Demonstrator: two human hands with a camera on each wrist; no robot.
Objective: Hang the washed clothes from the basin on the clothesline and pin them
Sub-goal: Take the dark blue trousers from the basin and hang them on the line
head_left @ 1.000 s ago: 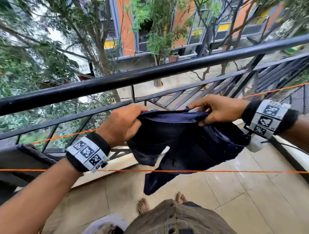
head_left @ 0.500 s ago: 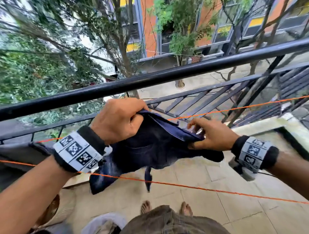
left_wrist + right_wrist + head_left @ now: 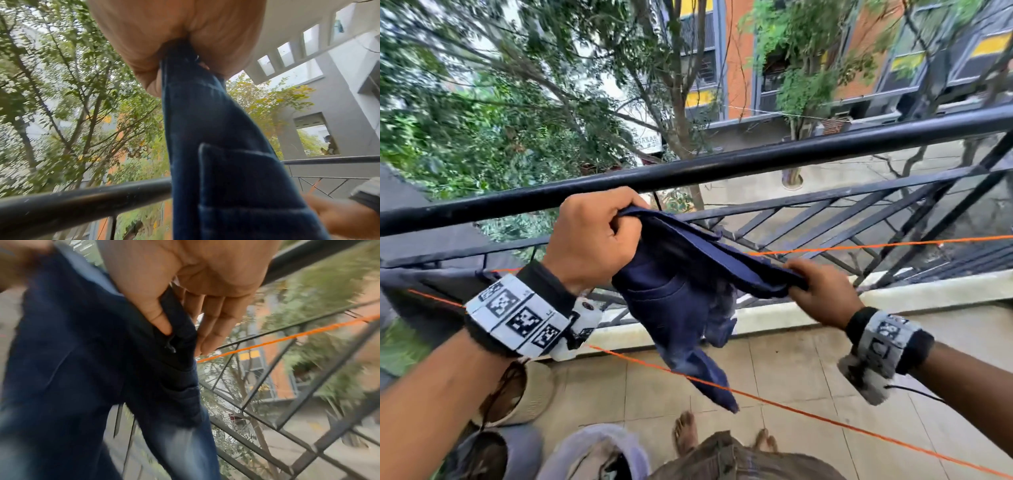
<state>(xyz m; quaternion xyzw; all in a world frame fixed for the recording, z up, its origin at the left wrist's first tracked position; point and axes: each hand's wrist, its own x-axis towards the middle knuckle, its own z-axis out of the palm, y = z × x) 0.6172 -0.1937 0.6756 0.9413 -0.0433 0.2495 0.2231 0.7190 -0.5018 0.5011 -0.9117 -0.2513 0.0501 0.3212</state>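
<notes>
Dark blue denim jeans (image 3: 674, 301) hang between my two hands above the balcony floor. My left hand (image 3: 599, 236) grips one end of the waistband in a fist, close under the black railing; in the left wrist view the denim (image 3: 216, 162) drops from that fist. My right hand (image 3: 815, 291) pinches the other end of the waistband, thumb pressed into the cloth (image 3: 102, 369) with the fingers behind it. A near orange clothesline (image 3: 825, 419) runs below the jeans; a far orange clothesline (image 3: 893, 244) runs beyond them, by the railing.
The black railing (image 3: 756, 164) crosses in front, with slanted bars below it and a street drop beyond. A woven basket (image 3: 530, 394) and a grey basin (image 3: 599, 445) stand on the tiled floor at lower left, beside my bare feet (image 3: 685, 431).
The bunched jeans have been drawn out lengthwise, and more cloth now hangs down. My left hand rose toward the railing. My right hand slid along the waistband to its end.
</notes>
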